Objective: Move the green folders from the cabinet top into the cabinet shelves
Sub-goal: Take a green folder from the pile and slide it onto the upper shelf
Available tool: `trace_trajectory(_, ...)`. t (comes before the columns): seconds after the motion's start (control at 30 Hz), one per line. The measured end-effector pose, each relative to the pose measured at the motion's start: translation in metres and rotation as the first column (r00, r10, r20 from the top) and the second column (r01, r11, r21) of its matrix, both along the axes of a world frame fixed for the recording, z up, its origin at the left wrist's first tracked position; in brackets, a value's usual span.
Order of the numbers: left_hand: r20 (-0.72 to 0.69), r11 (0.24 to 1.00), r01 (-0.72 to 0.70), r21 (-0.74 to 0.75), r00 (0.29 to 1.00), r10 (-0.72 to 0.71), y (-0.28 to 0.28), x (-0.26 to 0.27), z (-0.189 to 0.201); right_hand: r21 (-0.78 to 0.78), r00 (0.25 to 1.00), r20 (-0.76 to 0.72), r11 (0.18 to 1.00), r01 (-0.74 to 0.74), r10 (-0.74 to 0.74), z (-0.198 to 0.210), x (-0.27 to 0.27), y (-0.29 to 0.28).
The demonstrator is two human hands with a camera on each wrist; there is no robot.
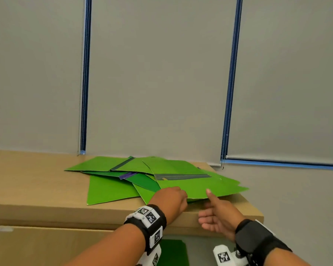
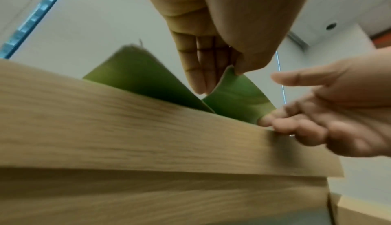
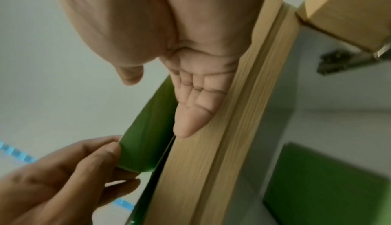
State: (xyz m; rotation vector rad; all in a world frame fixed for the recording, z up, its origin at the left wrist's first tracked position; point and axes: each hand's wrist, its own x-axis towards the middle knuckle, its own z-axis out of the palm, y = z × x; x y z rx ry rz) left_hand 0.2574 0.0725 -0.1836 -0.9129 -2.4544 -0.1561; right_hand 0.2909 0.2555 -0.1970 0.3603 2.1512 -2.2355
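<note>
Several green folders (image 1: 112, 191) lie in a loose overlapping pile on the wooden cabinet top (image 1: 37, 181). My left hand (image 1: 173, 196) pinches the front edge of the top folder (image 1: 196, 187) between thumb and fingers, and that edge curls upward in the left wrist view (image 2: 239, 101). My right hand (image 1: 213, 214) is just to its right at the cabinet's front edge, thumb raised above the folder. Its straight fingers (image 3: 188, 128) lie along the edge under the folder (image 3: 148, 136).
Another green folder (image 1: 173, 252) stands inside the cabinet below, also visible in the right wrist view (image 3: 328, 186). The open cabinet door and its hinge (image 3: 349, 58) are to the right. Grey roller blinds (image 1: 158, 73) hang behind. The cabinet top ends near my right hand (image 1: 258, 214).
</note>
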Motion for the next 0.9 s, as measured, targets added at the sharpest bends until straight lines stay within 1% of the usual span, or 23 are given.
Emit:
trace_trajectory(0.03, -0.007, 0.998, 0.035, 0.043, 0.999, -0.035, -0.004, 0.006, -0.001, -0.086, 0.999, -0.039, 0.996, 0.025, -0.028, 0.003, -0.002, -0.003)
trace_trajectory(0.1, -0.002, 0.989, 0.109, 0.099, 0.994, -0.110, -0.011, 0.019, -0.004, -0.260, 0.985, -0.131, 0.963, 0.071, -0.108, 0.008, -0.008, -0.010)
trace_trajectory(0.13, 0.002, 0.984, 0.138, 0.117, 0.990, -0.140, -0.015, 0.025, -0.006, -0.316, 0.975, -0.166, 0.945, 0.087, -0.146, 0.011, -0.011, -0.014)
trace_trajectory(0.2, 0.022, 0.974, 0.163, 0.159, 0.985, -0.169, -0.026, 0.031, -0.006, -0.365, 0.957, -0.221, 0.926, 0.099, -0.189, 0.016, -0.015, -0.020)
trace_trajectory(0.27, 0.063, 0.949, 0.136, 0.286, 0.985, -0.160, -0.040, 0.026, 0.000, -0.378, 0.937, -0.291, 0.923, 0.071, -0.191, 0.023, -0.015, -0.023)
trace_trajectory(0.37, 0.071, 0.852, 0.068, 0.519, 0.990, -0.122, -0.066, 0.008, 0.017, -0.333, 0.917, -0.377, 0.943, -0.002, -0.131, 0.033, -0.005, -0.024)
trace_trajectory(0.43, 0.054, 0.794, 0.033, 0.608, 0.995, -0.082, -0.080, -0.003, 0.033, -0.290, 0.900, -0.429, 0.956, -0.052, -0.081, 0.038, 0.005, -0.022)
trace_trajectory(0.53, 0.071, 0.714, -0.024, 0.700, 0.997, -0.037, -0.093, -0.009, 0.055, -0.216, 0.871, -0.490, 0.971, -0.106, -0.014, 0.049, 0.023, -0.023)
trace_trajectory(0.6, 0.092, 0.626, -0.024, 0.779, 0.993, -0.076, -0.097, -0.011, 0.064, -0.149, 0.858, -0.512, 0.980, -0.134, 0.039, 0.054, 0.033, -0.025)
trace_trajectory(0.67, 0.113, 0.519, -0.013, 0.854, 0.980, -0.161, -0.100, -0.009, 0.070, -0.054, 0.845, -0.523, 0.985, -0.161, 0.110, 0.060, 0.040, -0.027)
trace_trajectory(0.7, 0.104, 0.478, 0.001, 0.878, 0.976, -0.193, -0.102, -0.008, 0.071, -0.005, 0.837, -0.529, 0.986, -0.169, 0.141, 0.062, 0.042, -0.027)
trace_trajectory(0.73, 0.089, 0.454, 0.014, 0.891, 0.975, -0.203, -0.103, -0.005, 0.071, 0.039, 0.826, -0.540, 0.985, -0.170, 0.164, 0.064, 0.043, -0.027)
trace_trajectory(0.83, 0.021, 0.424, 0.056, 0.904, 0.984, -0.176, -0.105, 0.006, 0.070, 0.147, 0.783, -0.599, 0.984, -0.098, 0.167, 0.069, 0.046, -0.025)
trace_trajectory(0.9, -0.006, 0.388, 0.081, 0.918, 0.982, -0.190, -0.106, 0.015, 0.066, 0.186, 0.746, -0.661, 0.981, 0.054, 0.084, 0.072, 0.045, -0.023)
